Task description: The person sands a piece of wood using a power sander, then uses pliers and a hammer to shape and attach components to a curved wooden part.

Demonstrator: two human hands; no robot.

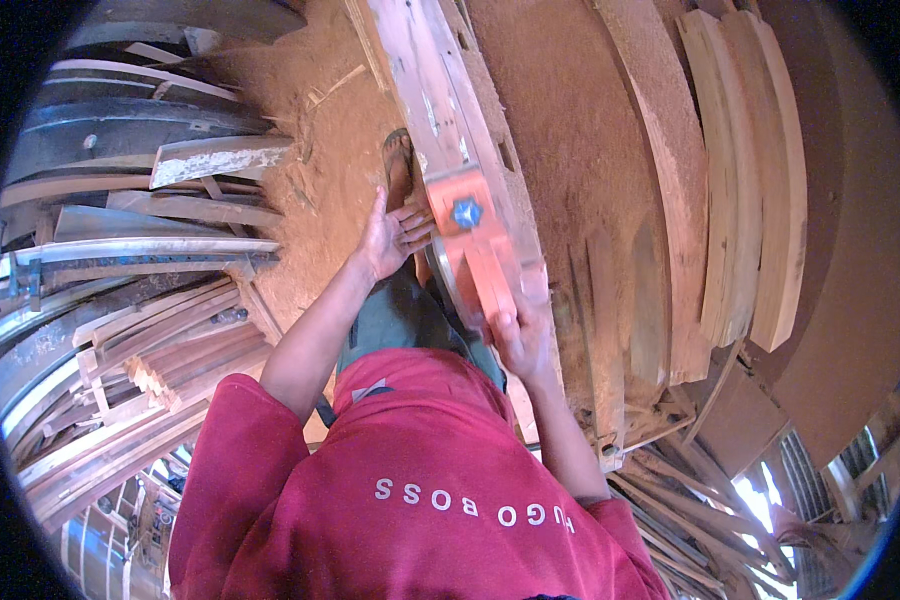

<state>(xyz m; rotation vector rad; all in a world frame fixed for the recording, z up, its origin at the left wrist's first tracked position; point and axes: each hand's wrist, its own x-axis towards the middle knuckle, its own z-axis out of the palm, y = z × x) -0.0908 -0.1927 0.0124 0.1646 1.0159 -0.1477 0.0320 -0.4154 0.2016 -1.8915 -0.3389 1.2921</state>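
The orange power planer (480, 250) sits on top of a long wooden plank (440, 110), and the plank's long axis runs from near the person's body away toward the far top of the view. The planer lies along that same line, its front end pointing far and its rear handle pointing near. The right hand (518, 340) is at the near end of the tool, fingers closed round the rear handle, so it sits directly behind the planer along the plank. The left hand (395, 235) is on the left side of the tool's front, palm open and fingers spread, its fingertips touching the orange body beside the blue knob (466, 212). Both hands are on the tool; the right is nearer the body, the left farther out.

The plank rests on a table (580, 150) thick with reddish sawdust. To the right lie stacked boards (750, 180), pale and flat, well apart from the planer. To the left, on the sawdust-covered floor (320, 180), more planks and offcuts (170, 330) are heaped, with a foot in a sandal (398, 165) showing just beside the plank. The person wears a red shirt (420, 480).
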